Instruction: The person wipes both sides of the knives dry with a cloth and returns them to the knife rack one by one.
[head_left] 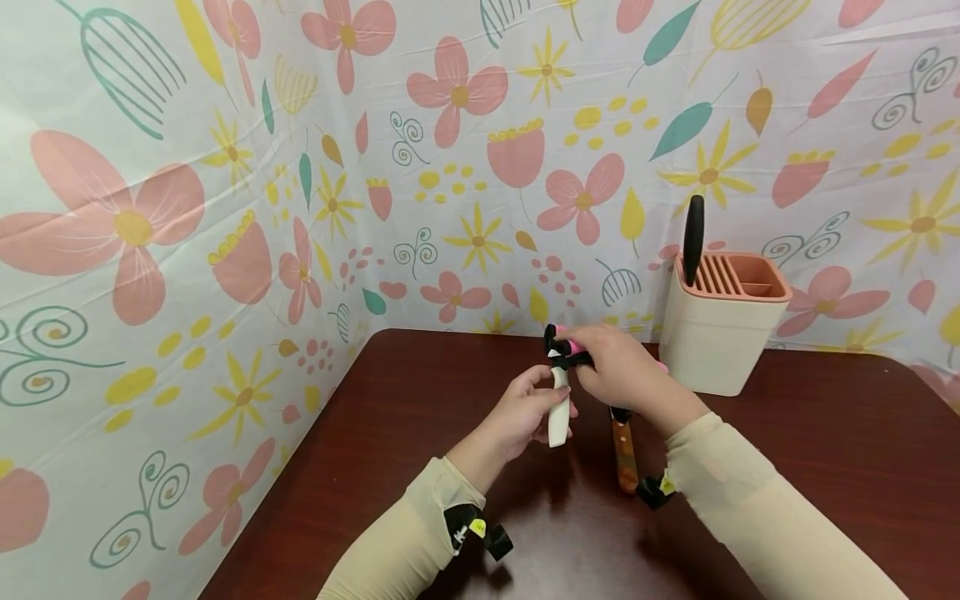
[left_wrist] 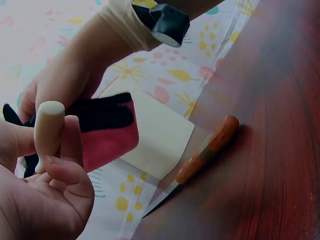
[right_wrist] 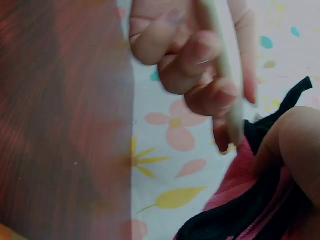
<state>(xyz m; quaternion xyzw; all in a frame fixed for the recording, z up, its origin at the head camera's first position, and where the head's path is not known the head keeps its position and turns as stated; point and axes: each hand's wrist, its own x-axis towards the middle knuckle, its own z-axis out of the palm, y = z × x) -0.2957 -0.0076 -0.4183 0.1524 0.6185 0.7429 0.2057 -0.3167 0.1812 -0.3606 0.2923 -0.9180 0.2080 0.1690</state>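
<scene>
White handle (head_left: 558,421), pinched by left hand (head_left: 527,408) above dark table (head_left: 405,400); right hand (head_left: 621,368) grips pink-and-black cloth (left_wrist: 111,150) at handle's far end. On my head view, I note wooden-handled knife (head_left: 624,454) nearby, cream block (head_left: 712,346) behind right hand.

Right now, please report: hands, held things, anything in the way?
Left hand grips slim cream handle. Right hand holds pink and black cloth near its far end. Possibly in the way: brown wooden-handled knife on dark red table.
</scene>
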